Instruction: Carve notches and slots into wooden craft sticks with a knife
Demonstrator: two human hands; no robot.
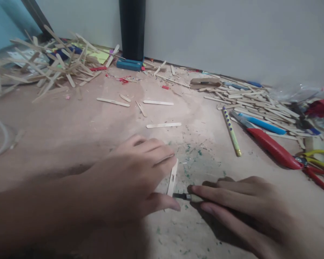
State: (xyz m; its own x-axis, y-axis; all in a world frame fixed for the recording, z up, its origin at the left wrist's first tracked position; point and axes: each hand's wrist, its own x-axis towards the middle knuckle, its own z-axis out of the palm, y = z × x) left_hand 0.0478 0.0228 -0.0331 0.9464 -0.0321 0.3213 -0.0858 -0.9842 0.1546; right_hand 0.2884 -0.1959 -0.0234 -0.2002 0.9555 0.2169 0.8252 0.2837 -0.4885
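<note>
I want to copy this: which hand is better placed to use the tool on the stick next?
Probably the right hand: it holds the tool, with its dark tip at the near end of the stick. The left hand holds the stick, so it seems better for steadying.

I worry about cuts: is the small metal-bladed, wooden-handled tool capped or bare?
Bare: the wooden-handled tool in the right hand shows its dark metal blade uncovered, beside the flat pale wooden stick.
</note>
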